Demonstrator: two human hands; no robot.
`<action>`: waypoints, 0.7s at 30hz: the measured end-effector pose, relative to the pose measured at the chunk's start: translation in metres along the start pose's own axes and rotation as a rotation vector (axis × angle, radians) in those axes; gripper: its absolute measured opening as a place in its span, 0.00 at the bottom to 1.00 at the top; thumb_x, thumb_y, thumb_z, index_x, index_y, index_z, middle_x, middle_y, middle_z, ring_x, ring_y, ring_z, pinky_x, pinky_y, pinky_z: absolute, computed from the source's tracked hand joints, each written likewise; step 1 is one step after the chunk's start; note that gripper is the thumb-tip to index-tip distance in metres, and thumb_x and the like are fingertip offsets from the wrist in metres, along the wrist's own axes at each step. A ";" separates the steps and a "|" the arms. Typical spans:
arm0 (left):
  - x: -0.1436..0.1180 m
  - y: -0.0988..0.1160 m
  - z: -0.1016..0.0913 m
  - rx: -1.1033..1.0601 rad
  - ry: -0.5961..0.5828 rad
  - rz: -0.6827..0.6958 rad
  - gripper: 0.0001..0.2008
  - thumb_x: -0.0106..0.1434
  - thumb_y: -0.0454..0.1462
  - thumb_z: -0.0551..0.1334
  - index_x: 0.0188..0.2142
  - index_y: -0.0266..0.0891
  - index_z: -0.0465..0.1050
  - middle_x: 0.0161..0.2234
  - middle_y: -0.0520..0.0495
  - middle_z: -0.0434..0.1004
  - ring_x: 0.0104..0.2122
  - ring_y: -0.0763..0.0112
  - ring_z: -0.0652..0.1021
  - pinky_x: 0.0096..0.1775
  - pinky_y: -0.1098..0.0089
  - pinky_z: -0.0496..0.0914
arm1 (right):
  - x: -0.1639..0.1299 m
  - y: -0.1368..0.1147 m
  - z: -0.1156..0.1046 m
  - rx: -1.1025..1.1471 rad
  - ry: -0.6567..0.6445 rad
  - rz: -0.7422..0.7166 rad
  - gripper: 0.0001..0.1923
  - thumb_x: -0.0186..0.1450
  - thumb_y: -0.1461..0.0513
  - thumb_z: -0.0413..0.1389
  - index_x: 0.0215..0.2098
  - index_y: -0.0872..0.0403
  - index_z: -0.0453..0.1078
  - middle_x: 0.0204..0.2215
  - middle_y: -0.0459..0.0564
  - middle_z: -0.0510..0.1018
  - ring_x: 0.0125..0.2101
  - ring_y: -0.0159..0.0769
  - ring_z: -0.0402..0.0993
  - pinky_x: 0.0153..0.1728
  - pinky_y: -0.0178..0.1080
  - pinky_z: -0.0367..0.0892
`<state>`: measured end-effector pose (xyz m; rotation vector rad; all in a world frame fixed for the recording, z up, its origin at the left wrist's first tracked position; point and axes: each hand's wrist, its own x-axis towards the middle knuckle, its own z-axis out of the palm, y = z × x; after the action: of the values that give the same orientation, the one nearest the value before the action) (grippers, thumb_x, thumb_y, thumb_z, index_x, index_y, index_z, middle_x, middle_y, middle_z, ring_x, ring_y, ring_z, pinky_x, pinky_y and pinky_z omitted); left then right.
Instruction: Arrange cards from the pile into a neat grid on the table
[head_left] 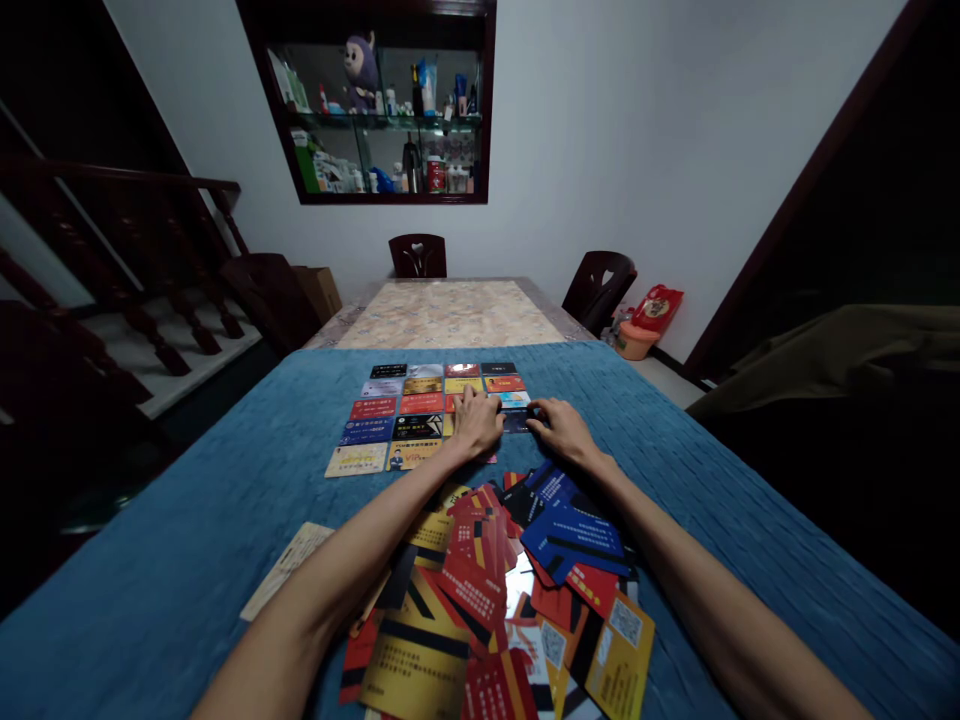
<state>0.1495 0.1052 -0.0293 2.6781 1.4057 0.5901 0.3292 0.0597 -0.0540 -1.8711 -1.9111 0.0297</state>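
Blue cloth (187, 540) covers the near surface, with the marbled tabletop (450, 312) bare beyond it. Two dark chairs (418, 255) wait at the far end, a wall cabinet (382, 100) holds bottles and a purple plush toy (361, 68), and a red bag (657, 306) leans by the wall.

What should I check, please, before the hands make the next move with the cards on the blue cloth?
1. Left hand rests on the card grid: ok.
2. Right hand touches a dark card at the grid's right edge: ok.
3. Dark card lined up with its row: cannot tell, fingers cover it.
4. Grid rows are straight, cards not overlapping: ok.
5. Loose pile near the person is jumbled and overlapping: not ok.
6. One pale card lies alone, left of the pile: not ok.
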 end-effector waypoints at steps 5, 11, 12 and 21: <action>-0.001 0.000 0.001 0.067 0.013 0.027 0.11 0.65 0.40 0.58 0.42 0.38 0.77 0.44 0.38 0.76 0.49 0.50 0.65 0.48 0.53 0.60 | -0.001 -0.003 -0.002 -0.020 -0.021 0.016 0.15 0.66 0.59 0.54 0.49 0.54 0.72 0.38 0.53 0.77 0.40 0.40 0.70 0.40 0.38 0.61; -0.002 0.001 0.002 0.102 0.034 0.060 0.11 0.65 0.41 0.59 0.41 0.38 0.77 0.43 0.39 0.77 0.49 0.52 0.65 0.47 0.55 0.60 | -0.001 -0.006 -0.004 -0.014 -0.026 0.047 0.15 0.65 0.59 0.54 0.48 0.53 0.73 0.39 0.53 0.78 0.40 0.40 0.71 0.39 0.37 0.61; -0.002 0.001 0.002 0.105 0.036 0.063 0.11 0.65 0.41 0.60 0.41 0.38 0.77 0.43 0.39 0.77 0.49 0.52 0.65 0.47 0.55 0.60 | -0.001 -0.006 -0.004 -0.007 -0.025 0.053 0.15 0.65 0.59 0.54 0.48 0.53 0.73 0.39 0.53 0.78 0.40 0.40 0.71 0.39 0.37 0.61; -0.004 0.003 0.000 0.126 0.034 0.107 0.12 0.66 0.40 0.59 0.40 0.37 0.78 0.42 0.38 0.76 0.50 0.51 0.65 0.48 0.53 0.60 | 0.001 -0.007 -0.004 0.048 -0.019 0.118 0.16 0.64 0.60 0.54 0.49 0.53 0.73 0.38 0.50 0.80 0.40 0.38 0.74 0.40 0.36 0.63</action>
<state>0.1500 0.0998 -0.0301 2.8696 1.3583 0.5757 0.3244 0.0586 -0.0482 -1.9554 -1.7941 0.1297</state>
